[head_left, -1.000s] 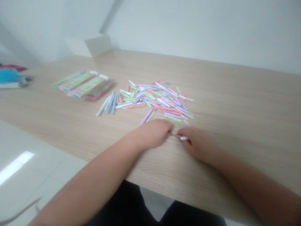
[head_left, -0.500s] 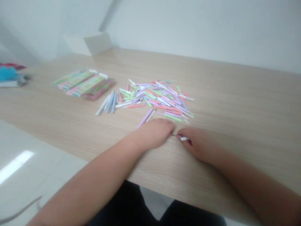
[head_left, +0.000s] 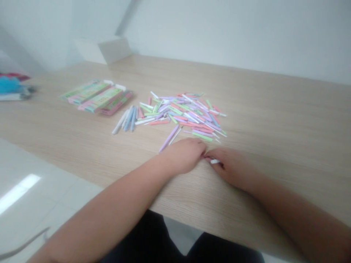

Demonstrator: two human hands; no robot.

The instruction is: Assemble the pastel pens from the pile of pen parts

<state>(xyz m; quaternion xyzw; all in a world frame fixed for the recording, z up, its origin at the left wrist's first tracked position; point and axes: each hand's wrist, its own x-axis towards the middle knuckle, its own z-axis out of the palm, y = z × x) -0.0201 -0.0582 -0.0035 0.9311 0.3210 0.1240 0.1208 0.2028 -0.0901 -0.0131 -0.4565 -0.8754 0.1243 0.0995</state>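
Head view. The left hand [head_left: 183, 155] and the right hand [head_left: 230, 166] rest side by side on the near part of a light wood-grain bench [head_left: 276, 171], nearly meeting. The right hand's grip is closed on a short white stick [head_left: 215, 161], which shows between the fingers and points toward the left hand. The left hand's grip is curled closed, its fingertips [head_left: 204, 153] just beside the end of that stick. Whether it holds anything cannot be determined, as the fingers hide the spot.

Directly beyond the hands lies a loose pile of slim pastel sticks [head_left: 186, 117] in pink, lilac, green, blue and white, crossed at random angles. A lilac stick [head_left: 168, 138] and a thin white stick [head_left: 175, 135] lie at the near edge of the pile, the lilac one close to the left hand. Left of the pile is a group of blue and white sticks [head_left: 127, 118], roughly parallel. Farther left lie flat green-and-pink printed packets [head_left: 97, 96], overlapping. At the far left edge of the bench are blurred blue and red items [head_left: 11, 86]. A white block [head_left: 102, 50] stands in the far corner by the wall. Floor tiles [head_left: 35, 193] show at near left, beyond the bench edge.
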